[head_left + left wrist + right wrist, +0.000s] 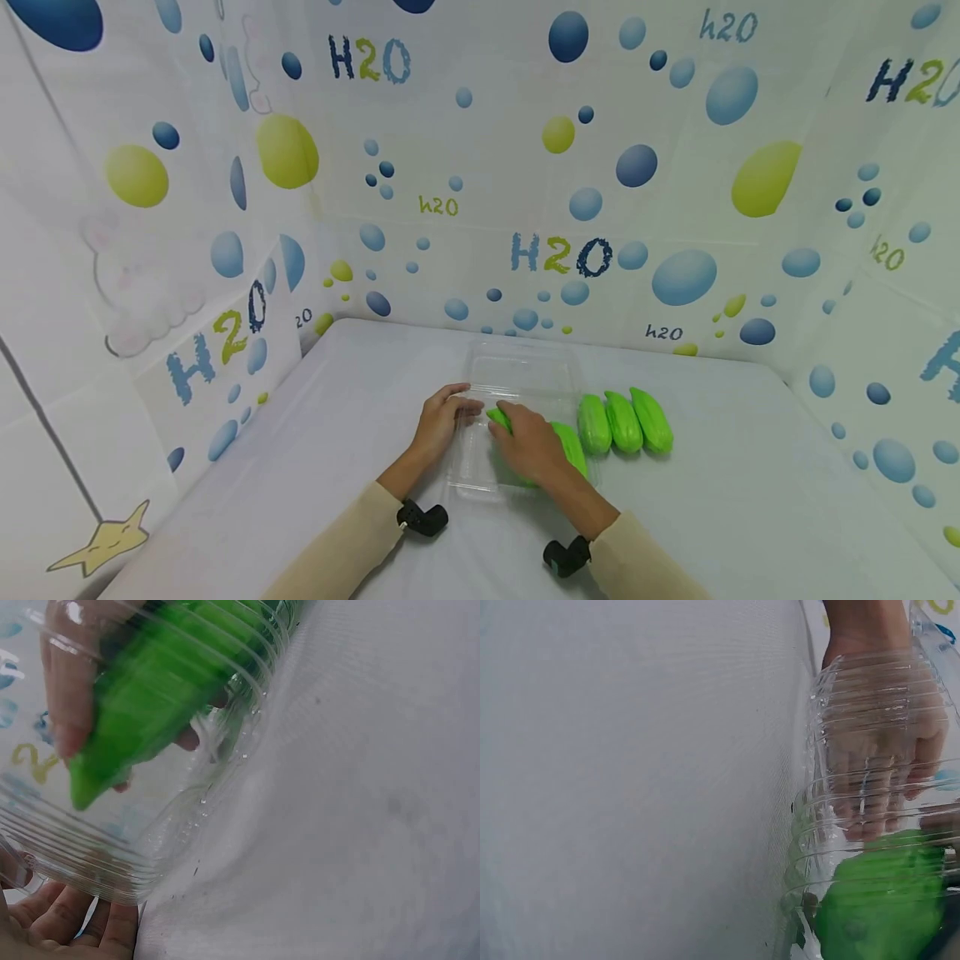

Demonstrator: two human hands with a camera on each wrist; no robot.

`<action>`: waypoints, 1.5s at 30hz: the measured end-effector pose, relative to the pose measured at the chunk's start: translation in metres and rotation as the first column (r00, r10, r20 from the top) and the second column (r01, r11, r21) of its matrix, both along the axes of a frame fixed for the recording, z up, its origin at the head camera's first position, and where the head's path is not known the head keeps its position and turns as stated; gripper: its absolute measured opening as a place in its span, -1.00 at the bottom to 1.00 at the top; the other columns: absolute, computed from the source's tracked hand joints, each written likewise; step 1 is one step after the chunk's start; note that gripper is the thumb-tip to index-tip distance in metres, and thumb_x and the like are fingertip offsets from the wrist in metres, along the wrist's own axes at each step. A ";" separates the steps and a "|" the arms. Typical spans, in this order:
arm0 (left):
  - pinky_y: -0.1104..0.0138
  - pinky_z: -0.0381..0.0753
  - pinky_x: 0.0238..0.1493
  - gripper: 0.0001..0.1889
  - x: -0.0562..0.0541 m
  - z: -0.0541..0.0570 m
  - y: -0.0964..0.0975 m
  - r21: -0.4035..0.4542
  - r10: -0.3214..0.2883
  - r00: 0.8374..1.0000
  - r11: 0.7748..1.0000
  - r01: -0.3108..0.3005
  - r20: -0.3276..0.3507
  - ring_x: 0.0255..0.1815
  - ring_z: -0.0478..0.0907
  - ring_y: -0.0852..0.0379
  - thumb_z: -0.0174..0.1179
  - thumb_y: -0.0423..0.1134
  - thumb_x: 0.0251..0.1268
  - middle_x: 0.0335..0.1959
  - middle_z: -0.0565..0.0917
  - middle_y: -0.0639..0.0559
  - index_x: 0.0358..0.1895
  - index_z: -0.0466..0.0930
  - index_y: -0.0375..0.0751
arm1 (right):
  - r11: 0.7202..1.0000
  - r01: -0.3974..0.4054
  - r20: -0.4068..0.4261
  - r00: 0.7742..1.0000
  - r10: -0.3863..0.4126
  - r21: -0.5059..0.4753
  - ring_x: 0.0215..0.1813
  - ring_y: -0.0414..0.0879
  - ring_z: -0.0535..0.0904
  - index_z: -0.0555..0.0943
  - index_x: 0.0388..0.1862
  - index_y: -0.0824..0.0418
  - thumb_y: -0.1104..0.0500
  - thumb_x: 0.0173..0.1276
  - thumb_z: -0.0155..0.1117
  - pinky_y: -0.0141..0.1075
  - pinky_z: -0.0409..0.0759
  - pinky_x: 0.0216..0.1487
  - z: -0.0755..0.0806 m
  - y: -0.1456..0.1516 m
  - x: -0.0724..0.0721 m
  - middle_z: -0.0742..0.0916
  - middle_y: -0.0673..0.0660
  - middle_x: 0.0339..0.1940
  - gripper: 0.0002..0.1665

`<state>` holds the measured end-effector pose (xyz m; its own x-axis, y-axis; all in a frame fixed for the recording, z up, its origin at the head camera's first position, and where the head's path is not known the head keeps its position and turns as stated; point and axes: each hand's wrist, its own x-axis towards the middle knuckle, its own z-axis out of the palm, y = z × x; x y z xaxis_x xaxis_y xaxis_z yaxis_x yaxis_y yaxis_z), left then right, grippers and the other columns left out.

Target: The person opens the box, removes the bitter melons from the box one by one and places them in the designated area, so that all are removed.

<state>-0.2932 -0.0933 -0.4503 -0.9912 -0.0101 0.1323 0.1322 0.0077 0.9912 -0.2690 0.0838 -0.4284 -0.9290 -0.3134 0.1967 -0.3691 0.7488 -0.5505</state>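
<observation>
A clear plastic container (471,462) lies on the table with its lid (519,363) folded back at the far side. My right hand (529,443) holds a bright green, elongated, ridged piece with a pointed tip (154,697) inside the container. That green piece also shows through the ribbed plastic in the right wrist view. Another green piece (572,448) lies in the container's right part, partly hidden by my right hand. My left hand (437,423) touches the container's left side, and its fingers (853,780) stretch straight along the plastic.
Three more green pieces stand side by side just right of the container: a near one (595,425), a middle one (624,423) and a far-right one (652,421). The white-covered table (360,375) is bounded at the back and sides by a patterned curtain (495,183).
</observation>
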 end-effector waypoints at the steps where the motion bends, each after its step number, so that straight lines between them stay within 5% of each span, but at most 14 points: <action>1: -0.03 0.64 0.14 -0.55 -0.003 -0.004 0.001 -0.004 0.006 1.000 1.000 -0.006 -0.002 0.09 0.65 -0.35 -0.17 -0.39 0.52 0.02 0.69 -0.46 0.36 0.33 -0.58 | 1.000 -0.008 -0.006 1.000 0.008 -0.017 0.26 0.15 0.59 0.48 0.43 0.26 -0.01 0.57 0.11 0.12 0.57 0.18 0.000 0.001 0.000 0.64 0.21 0.31 -0.42; 9: 0.20 0.72 -0.03 -0.56 -0.009 -0.011 0.002 -0.025 0.051 0.999 0.998 -0.051 0.002 -0.03 0.73 -0.18 -0.11 -0.35 0.50 -0.07 0.76 -0.31 0.33 0.42 -0.49 | 0.991 -0.004 -0.109 0.994 -0.011 -0.133 0.27 0.16 0.61 0.52 0.41 0.24 0.04 0.63 0.01 0.09 0.59 0.21 -0.002 0.003 -0.003 0.69 0.22 0.24 -0.49; 13: 0.19 0.71 -0.02 -0.56 -0.008 -0.010 0.001 -0.028 0.054 0.999 0.998 -0.053 0.004 -0.02 0.74 -0.17 -0.11 -0.36 0.49 -0.08 0.76 -0.30 0.33 0.42 -0.49 | 0.975 0.055 -0.092 0.993 -0.076 -0.214 0.30 0.12 0.60 0.58 0.36 0.20 -0.01 0.59 0.08 0.05 0.57 0.26 -0.001 0.003 -0.005 0.69 0.18 0.26 -0.49; 16: 0.16 0.71 0.02 -0.56 -0.007 -0.009 0.001 -0.037 0.053 0.999 0.998 -0.053 0.010 -0.01 0.73 -0.17 -0.12 -0.35 0.50 -0.06 0.76 -0.29 0.34 0.42 -0.47 | 0.960 0.094 -0.053 0.992 -0.112 -0.264 0.09 0.07 0.68 0.61 0.33 0.19 -0.09 0.50 0.21 -0.02 0.65 0.07 0.001 0.004 -0.005 0.75 0.15 0.14 -0.44; 21: 0.09 0.67 0.10 -0.56 -0.006 -0.009 0.001 -0.043 0.051 0.999 0.998 -0.050 0.015 0.03 0.71 -0.20 -0.12 -0.33 0.51 -0.03 0.75 -0.31 0.34 0.43 -0.42 | 0.954 0.108 -0.041 0.991 -0.124 -0.279 -0.31 -0.12 0.53 0.61 0.31 0.17 -0.10 0.33 0.41 -0.27 0.51 -0.34 0.004 0.004 -0.004 0.75 0.10 -0.16 -0.35; 29: 0.14 0.69 0.07 -0.56 -0.005 -0.008 0.001 -0.058 0.059 0.998 0.997 -0.058 0.015 0.01 0.73 -0.16 -0.11 -0.32 0.50 -0.04 0.76 -0.28 0.34 0.43 -0.43 | 0.954 0.130 -0.040 0.989 -0.146 -0.270 -0.29 -0.10 0.52 0.61 0.31 0.15 -0.03 0.21 0.52 -0.26 0.50 -0.34 0.009 0.005 -0.001 0.74 0.11 -0.16 -0.31; 39: 0.09 0.68 0.09 -0.55 -0.008 -0.013 0.001 -0.029 0.035 0.999 0.999 -0.035 0.024 0.05 0.70 -0.22 -0.12 -0.33 0.52 -0.01 0.74 -0.33 0.36 0.40 -0.46 | 0.952 0.150 -0.021 0.987 -0.162 -0.267 -0.35 -0.10 0.49 0.60 0.32 0.10 0.10 0.20 0.36 -0.27 0.46 -0.42 0.010 0.007 -0.003 0.71 0.07 -0.24 -0.35; 45: -0.06 0.61 0.17 -0.55 0.007 0.011 0.000 -0.009 0.012 0.999 1.000 -0.011 0.034 0.10 0.64 -0.35 -0.12 -0.40 0.49 0.02 0.69 -0.45 0.35 0.37 -0.54 | 0.948 0.148 -0.027 0.986 -0.162 -0.282 -0.37 -0.09 0.49 0.62 0.31 0.09 0.09 0.18 0.36 -0.26 0.47 -0.42 0.015 0.008 -0.004 0.72 0.05 -0.27 -0.35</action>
<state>-0.2866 -0.0931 -0.4396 -0.9949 -0.0205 0.0989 0.0986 0.0179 0.9950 -0.2735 0.0923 -0.4133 -0.9487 -0.0927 0.3023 -0.2928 0.6185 -0.7292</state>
